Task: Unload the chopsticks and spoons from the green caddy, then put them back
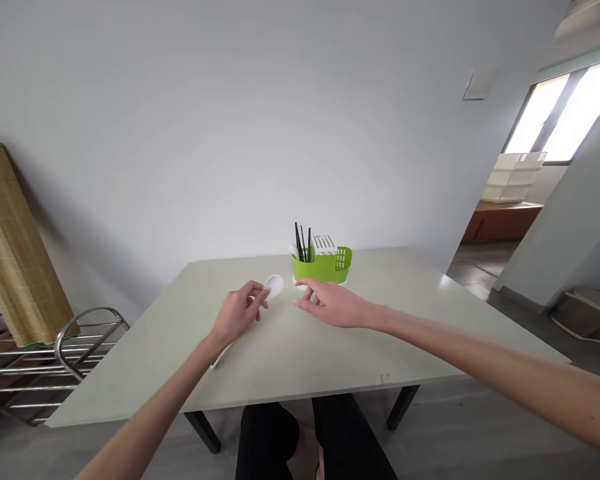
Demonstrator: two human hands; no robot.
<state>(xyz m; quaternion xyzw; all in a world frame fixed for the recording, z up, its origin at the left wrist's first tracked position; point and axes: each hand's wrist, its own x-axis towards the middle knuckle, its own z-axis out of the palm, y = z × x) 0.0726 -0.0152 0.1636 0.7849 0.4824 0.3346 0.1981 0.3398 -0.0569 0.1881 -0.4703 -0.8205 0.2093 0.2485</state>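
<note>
A white spoon [275, 285] is pinched between the thumb and fingers of my left hand [241, 309], its rounded end pointing away from me over the table. A thin white strip [222, 357] shows below my left wrist; whether it is the same spoon's handle I cannot tell. My right hand [330, 303] hovers over the table with fingers apart and nothing in them. Just behind it stands a green utensil holder [323, 269] with a white slotted part [325, 245] on top. Black chopsticks [303, 244] stand upright in its left compartment, beside something white.
The pale table [300, 363] reaches to the wall at the back. A metal rack [75, 347] and a rolled bamboo mat [17, 247] are on the left. Stacked white boxes [514, 177] sit by the window at the right.
</note>
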